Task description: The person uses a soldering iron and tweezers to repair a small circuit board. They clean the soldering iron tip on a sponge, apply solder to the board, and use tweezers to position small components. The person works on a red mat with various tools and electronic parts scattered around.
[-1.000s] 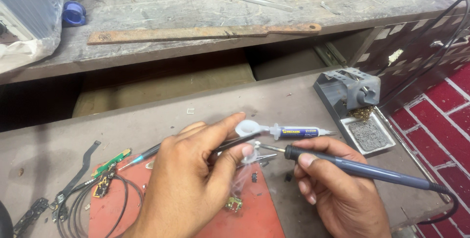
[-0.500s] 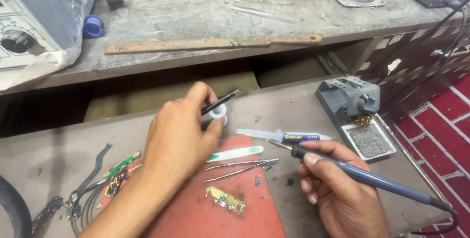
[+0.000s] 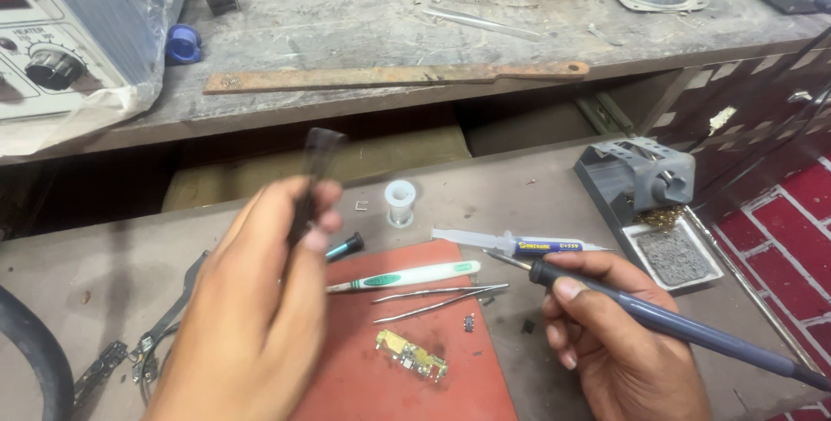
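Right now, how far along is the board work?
Done: tools laid out, tweezers and small circuit board lie on the red mat. In hand: right hand grips the soldering iron, tip off the board; left hand lifts a blurred dark tool. Left: no contact with the board yet.

Dark object pinched in left hand is motion-blurred; can't tell what it is, lower part hidden behind fingers. Left forearm cut off at bottom edge. Soldering iron in right hand: cord end runs out at right edge, tip too fine to make out. Grey unit upper left cut by left edge & partly under plastic. Black cable cut at bottom-left corner. Small circuit board: parts too small to tell.
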